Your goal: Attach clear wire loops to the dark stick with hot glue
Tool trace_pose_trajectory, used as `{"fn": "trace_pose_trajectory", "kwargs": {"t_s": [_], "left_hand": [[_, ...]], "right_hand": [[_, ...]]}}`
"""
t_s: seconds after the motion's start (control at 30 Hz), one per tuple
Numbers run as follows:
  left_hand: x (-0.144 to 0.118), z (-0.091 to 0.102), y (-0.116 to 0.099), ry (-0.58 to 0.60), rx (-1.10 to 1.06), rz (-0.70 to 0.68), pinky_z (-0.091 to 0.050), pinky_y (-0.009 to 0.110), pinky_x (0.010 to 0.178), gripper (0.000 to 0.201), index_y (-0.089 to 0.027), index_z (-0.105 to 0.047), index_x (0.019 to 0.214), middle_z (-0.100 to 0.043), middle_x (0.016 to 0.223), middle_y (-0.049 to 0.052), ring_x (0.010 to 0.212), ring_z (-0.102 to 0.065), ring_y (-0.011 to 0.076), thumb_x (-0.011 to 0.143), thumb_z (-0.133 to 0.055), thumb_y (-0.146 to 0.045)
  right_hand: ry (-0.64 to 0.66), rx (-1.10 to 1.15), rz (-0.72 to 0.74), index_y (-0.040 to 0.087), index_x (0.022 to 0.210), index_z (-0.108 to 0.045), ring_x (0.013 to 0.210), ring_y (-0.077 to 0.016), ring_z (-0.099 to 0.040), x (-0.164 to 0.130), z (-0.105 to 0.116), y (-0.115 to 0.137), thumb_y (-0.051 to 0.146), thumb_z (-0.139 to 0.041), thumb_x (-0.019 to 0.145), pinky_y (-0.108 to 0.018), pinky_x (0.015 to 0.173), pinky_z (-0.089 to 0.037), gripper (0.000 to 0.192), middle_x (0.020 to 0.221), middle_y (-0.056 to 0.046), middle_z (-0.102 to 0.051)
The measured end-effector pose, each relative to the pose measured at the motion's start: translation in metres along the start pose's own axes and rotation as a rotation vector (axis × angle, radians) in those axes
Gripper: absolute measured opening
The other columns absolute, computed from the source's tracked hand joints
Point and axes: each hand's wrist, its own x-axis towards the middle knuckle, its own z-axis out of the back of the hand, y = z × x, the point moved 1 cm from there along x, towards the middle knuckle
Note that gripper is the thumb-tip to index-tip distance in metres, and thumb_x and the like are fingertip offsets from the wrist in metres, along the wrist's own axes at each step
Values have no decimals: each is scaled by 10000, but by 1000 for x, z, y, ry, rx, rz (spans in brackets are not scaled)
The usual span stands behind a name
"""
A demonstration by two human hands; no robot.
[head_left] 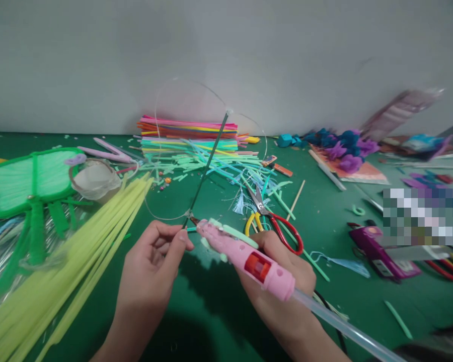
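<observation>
My left hand pinches the lower end of a thin dark green stick, which slants up and to the right to a clear wire loop. A pink glue gun lies gripped in my right hand. Its nozzle tip touches the stick right by my left fingertips. A clear glue stick juts from the back of the gun toward the lower right.
On the green table are yellow pipe cleaners at left, a green fuzzy butterfly shape, a tape roll, stacked coloured pipe cleaners, scissors, blue and purple flowers, and a purple tool.
</observation>
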Motion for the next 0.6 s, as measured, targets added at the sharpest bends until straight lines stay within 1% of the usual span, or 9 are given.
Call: {"fn": "trace_pose_trajectory", "kwargs": {"t_s": [0.17, 0.4, 0.6], "left_hand": [[0, 1, 2, 7, 27, -1, -292, 164, 385, 296, -199, -572, 823, -611, 658, -31, 443, -380, 51, 789, -711, -458], [1, 3, 3, 18, 96, -53, -298, 181, 404, 247, -204, -579, 839, -617, 666, -32, 462, -387, 60, 826, -679, -431], [1, 3, 3, -29, 152, -83, -256, 193, 387, 252, -208, -593, 832, -584, 632, -42, 450, -362, 65, 804, -688, -440]], "right_hand": [[-1, 20, -15, 210, 737, -487, 441, -56, -392, -1, -1, -1, 219, -647, 848, -177, 437, -309, 196, 549, 89, -439], [-9, 44, -41, 211, 725, -474, 443, -54, -375, -1, 0, 0, 218, -653, 850, -181, 428, -294, 218, 549, 91, -420], [-4, 49, -57, 216, 730, -475, 449, -55, -380, -1, 0, 1, 212, -671, 841, -181, 436, -304, 226, 553, 94, -426]]}}
